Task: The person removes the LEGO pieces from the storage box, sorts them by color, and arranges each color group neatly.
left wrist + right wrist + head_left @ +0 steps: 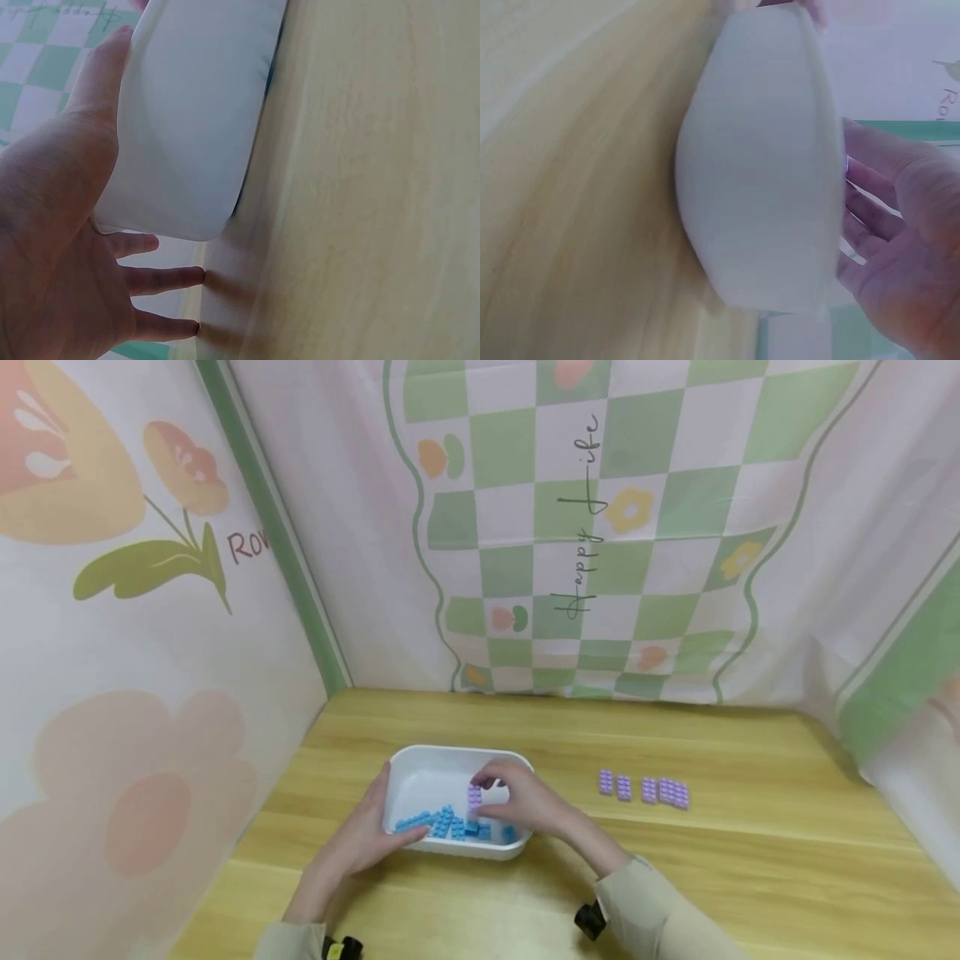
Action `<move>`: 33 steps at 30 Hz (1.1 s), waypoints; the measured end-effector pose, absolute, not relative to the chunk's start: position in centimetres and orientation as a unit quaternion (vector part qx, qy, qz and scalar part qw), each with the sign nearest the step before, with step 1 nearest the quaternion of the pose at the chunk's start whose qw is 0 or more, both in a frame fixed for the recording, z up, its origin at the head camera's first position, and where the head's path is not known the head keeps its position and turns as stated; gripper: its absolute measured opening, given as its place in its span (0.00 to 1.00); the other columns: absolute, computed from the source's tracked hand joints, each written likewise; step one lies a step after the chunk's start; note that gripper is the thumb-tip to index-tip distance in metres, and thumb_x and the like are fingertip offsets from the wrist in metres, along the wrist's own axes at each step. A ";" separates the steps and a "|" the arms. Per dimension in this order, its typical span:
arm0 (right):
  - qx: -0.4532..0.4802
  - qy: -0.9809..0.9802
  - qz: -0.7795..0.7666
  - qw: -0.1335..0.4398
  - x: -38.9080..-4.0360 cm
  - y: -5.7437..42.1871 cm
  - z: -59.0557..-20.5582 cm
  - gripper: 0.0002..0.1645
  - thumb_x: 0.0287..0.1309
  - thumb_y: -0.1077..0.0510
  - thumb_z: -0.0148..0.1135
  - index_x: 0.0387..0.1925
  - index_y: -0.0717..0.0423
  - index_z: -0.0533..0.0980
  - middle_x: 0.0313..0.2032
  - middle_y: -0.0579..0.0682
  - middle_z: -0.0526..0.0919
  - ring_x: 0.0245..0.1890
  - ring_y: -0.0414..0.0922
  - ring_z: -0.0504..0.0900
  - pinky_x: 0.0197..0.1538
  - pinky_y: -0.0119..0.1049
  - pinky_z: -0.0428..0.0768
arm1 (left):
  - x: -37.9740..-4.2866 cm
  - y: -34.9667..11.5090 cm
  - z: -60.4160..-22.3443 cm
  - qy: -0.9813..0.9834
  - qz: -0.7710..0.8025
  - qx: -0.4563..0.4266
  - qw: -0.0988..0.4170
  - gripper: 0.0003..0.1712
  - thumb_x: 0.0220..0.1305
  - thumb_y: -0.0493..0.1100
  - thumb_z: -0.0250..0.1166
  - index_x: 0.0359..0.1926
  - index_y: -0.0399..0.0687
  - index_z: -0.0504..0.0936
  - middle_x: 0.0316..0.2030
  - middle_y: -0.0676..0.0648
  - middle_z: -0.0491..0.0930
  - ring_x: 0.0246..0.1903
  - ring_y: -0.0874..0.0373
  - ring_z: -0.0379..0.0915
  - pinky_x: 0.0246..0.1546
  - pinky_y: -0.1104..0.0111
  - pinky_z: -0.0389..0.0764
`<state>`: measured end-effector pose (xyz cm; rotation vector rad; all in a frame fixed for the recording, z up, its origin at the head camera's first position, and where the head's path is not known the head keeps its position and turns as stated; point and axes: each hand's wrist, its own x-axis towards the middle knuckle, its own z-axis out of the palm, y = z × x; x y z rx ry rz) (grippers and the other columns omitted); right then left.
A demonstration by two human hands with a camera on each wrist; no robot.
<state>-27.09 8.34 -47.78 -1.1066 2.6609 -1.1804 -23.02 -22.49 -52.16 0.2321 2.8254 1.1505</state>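
White plastic, rounded-rectangular tub (480, 850). Head view: over the tub's interior, the right hand (525, 797) pinches a pale purple, studded plastic brick (474, 796) near blue, studded plastic bricks (457, 828); similar purple bricks (649, 790) lie right of the tub. Left wrist view: the left hand (67, 255) braces the tub's end, fingers straight, spread. Right wrist view: the tub's wall hides the pinch; steady bracing and a light grip should suit.

Table (450, 910): its wood grain is running crosswise.
Tray (465, 850): is resting left of centre.
Purple bricks (649, 790): are forming a row to its right.
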 end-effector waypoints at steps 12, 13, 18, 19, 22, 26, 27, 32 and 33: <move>-0.341 0.844 -0.415 0.008 -24.5 11.4 -47.2 0.18 0.64 0.54 0.80 0.52 0.56 0.87 0.47 0.49 0.89 0.50 0.53 0.87 0.60 0.51 0.89 | -23.0 -22.5 -52.1 0.921 0.378 0.082 0.041 0.79 0.62 0.70 0.78 0.90 0.44 0.34 0.89 0.34 0.44 0.85 0.30 0.54 0.83 0.35 0.61; -0.338 0.845 -0.414 0.002 -24.3 11.7 -47.3 0.18 0.63 0.55 0.80 0.51 0.56 0.87 0.47 0.49 0.90 0.49 0.52 0.88 0.59 0.50 0.89 | -23.0 -22.5 -52.1 0.921 0.379 0.083 0.042 0.79 0.62 0.70 0.78 0.90 0.43 0.34 0.89 0.34 0.43 0.85 0.30 0.53 0.84 0.34 0.60; -0.307 0.858 -0.411 -0.018 -23.3 13.7 -47.7 0.21 0.61 0.54 0.81 0.53 0.55 0.87 0.49 0.49 0.92 0.50 0.48 0.88 0.61 0.52 0.90 | -22.9 -22.6 -52.1 0.921 0.378 0.082 0.042 0.79 0.62 0.70 0.78 0.90 0.43 0.33 0.89 0.34 0.43 0.84 0.29 0.53 0.83 0.34 0.61; -0.298 0.861 -0.412 -0.020 -23.1 14.2 -47.7 0.21 0.62 0.53 0.81 0.54 0.55 0.87 0.50 0.49 0.92 0.51 0.48 0.88 0.61 0.54 0.89 | -23.0 -22.6 -52.1 0.922 0.377 0.082 0.042 0.79 0.62 0.70 0.78 0.90 0.43 0.33 0.89 0.34 0.43 0.84 0.29 0.54 0.83 0.34 0.62; -0.280 0.864 -0.417 -0.031 -22.7 15.7 -47.9 0.22 0.61 0.53 0.81 0.55 0.55 0.87 0.52 0.49 0.92 0.52 0.49 0.88 0.61 0.56 0.89 | -23.0 -22.6 -52.2 0.923 0.373 0.080 0.042 0.79 0.62 0.71 0.78 0.90 0.44 0.33 0.89 0.34 0.43 0.84 0.29 0.55 0.83 0.34 0.62; -0.273 0.867 -0.411 -0.074 -22.5 18.2 -48.3 0.23 0.58 0.58 0.82 0.54 0.57 0.87 0.50 0.50 0.93 0.49 0.49 0.90 0.58 0.51 0.91 | -23.0 -22.5 -52.2 0.924 0.372 0.078 0.044 0.80 0.62 0.71 0.77 0.90 0.44 0.33 0.89 0.34 0.43 0.84 0.29 0.54 0.83 0.34 0.61; -0.274 0.868 -0.406 -0.088 -22.5 18.9 -48.4 0.23 0.57 0.60 0.83 0.54 0.57 0.87 0.49 0.50 0.93 0.49 0.48 0.90 0.57 0.49 0.91 | -23.0 -22.5 -52.2 0.923 0.373 0.078 0.046 0.80 0.62 0.71 0.77 0.90 0.44 0.33 0.90 0.34 0.43 0.85 0.29 0.53 0.83 0.34 0.61; -0.269 0.873 -0.376 -0.158 -22.7 23.1 -49.3 0.25 0.50 0.63 0.85 0.51 0.60 0.88 0.46 0.52 0.93 0.45 0.37 0.87 0.52 0.38 0.91 | -22.9 -22.5 -51.9 0.923 0.374 0.079 0.048 0.80 0.62 0.71 0.77 0.90 0.43 0.33 0.89 0.34 0.42 0.85 0.29 0.52 0.83 0.34 0.60; -0.267 0.873 -0.372 -0.167 -22.7 24.1 -49.5 0.25 0.49 0.64 0.86 0.51 0.61 0.88 0.45 0.54 0.93 0.44 0.36 0.87 0.51 0.37 0.91 | -22.9 -22.5 -51.9 0.922 0.376 0.080 0.048 0.80 0.62 0.71 0.78 0.90 0.43 0.32 0.89 0.34 0.42 0.85 0.29 0.52 0.83 0.34 0.60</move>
